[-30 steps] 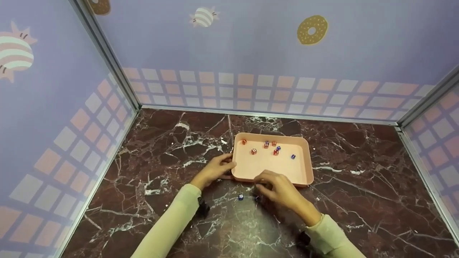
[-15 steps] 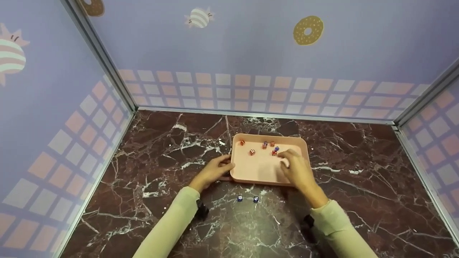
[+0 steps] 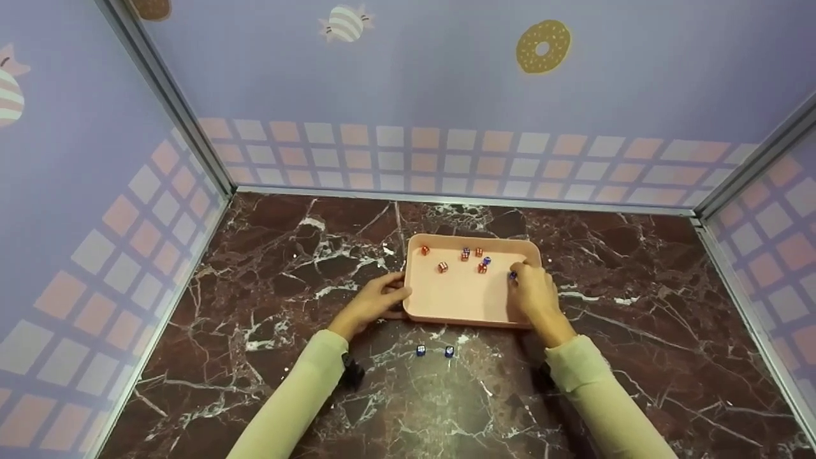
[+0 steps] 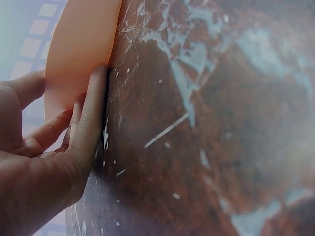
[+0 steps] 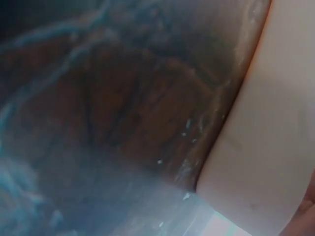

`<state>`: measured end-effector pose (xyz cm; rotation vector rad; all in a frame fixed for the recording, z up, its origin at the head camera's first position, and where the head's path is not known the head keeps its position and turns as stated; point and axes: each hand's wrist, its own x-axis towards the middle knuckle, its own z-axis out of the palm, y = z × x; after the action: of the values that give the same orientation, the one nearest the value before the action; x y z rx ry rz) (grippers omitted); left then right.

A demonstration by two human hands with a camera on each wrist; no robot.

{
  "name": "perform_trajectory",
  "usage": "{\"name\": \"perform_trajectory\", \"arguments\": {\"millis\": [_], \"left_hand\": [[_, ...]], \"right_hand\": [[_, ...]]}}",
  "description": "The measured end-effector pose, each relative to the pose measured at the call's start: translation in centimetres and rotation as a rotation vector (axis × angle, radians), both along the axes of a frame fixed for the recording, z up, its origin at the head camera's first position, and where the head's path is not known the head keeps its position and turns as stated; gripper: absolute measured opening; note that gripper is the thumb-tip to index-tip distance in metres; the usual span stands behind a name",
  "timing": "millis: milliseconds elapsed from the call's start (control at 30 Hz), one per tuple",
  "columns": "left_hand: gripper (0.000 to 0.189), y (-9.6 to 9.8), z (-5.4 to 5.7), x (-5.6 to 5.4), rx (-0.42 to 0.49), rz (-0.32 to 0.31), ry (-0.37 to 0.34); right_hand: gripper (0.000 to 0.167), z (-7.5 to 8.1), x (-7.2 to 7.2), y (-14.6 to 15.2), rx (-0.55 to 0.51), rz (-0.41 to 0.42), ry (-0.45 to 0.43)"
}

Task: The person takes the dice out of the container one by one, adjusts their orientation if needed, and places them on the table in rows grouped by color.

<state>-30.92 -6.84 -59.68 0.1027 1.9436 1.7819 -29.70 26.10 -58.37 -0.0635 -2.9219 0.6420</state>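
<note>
A shallow peach-coloured tray point(image 3: 456, 299) lies on the dark marbled table. My left hand point(image 3: 373, 301) holds the tray's left side; in the left wrist view its fingers point(image 4: 91, 115) lie along the outer wall and the thumb goes over the rim. Inside the tray, at the right, my right hand point(image 3: 534, 293) pinches a blue die point(image 3: 512, 275) between thumb and fingertips. Several red and blue dice lie towards the tray's back, among them a red die point(image 3: 443, 268) and a blue die point(image 3: 487, 261). The right wrist view shows mostly the tray's outer wall point(image 5: 261, 147).
In front of the tray, two blue dice sit apart on the table, a left one point(image 3: 421, 350) and a right one point(image 3: 449, 351). Patterned panels point(image 3: 382, 83) enclose the table at the back and both sides.
My right hand has moved from the tray's front edge to the right inside it and now pinches a blue die there. The left hand has stayed at the tray's left side.
</note>
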Motion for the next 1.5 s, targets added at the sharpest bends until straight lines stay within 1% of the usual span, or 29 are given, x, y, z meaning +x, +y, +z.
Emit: {"name": "perform_trajectory", "arguments": {"millis": [133,333,600,767,900,1133,1200,1300,1400,1500], "left_hand": [[0.057,-0.1,0.0,0.1,0.005,-0.002,-0.002],[0.056,-0.4,-0.1,0.1,0.009,0.008,-0.006],[0.057,-1.0,-0.2,0.5,0.012,0.012,-0.012],[0.057,-1.1,-0.2,0.7,0.024,0.018,-0.03],[0.058,-0.9,-0.1,0.4,0.028,0.004,-0.035],[0.057,-0.5,0.4,-0.5,0.045,0.007,-0.017],[0.058,-0.5,0.6,-0.5,0.043,0.007,-0.02],[0.059,-0.4,0.5,-0.4,0.033,-0.009,-0.024],[0.059,-0.3,0.4,-0.3,0.028,-0.027,-0.027],[0.059,-0.2,0.2,-0.3,0.024,-0.038,-0.025]], "right_hand": [[0.012,-0.1,0.2,-0.2,0.036,0.009,0.012],[0.007,0.0,0.5,-0.5,0.076,0.049,0.025],[0.012,-0.2,0.7,-0.8,0.084,0.08,0.04],[0.012,-0.4,0.8,-0.8,0.082,0.095,0.043],[0.014,-0.3,1.0,-0.7,0.084,0.089,0.042],[0.008,0.8,1.0,-1.0,0.098,0.096,0.064],[0.01,1.2,1.4,-1.1,0.088,0.104,0.067],[0.013,1.7,2.4,-1.3,0.068,0.114,0.08],[0.019,2.2,3.6,-1.3,0.06,0.129,0.122],[0.02,2.7,4.6,-1.5,0.058,0.154,0.182]]}}
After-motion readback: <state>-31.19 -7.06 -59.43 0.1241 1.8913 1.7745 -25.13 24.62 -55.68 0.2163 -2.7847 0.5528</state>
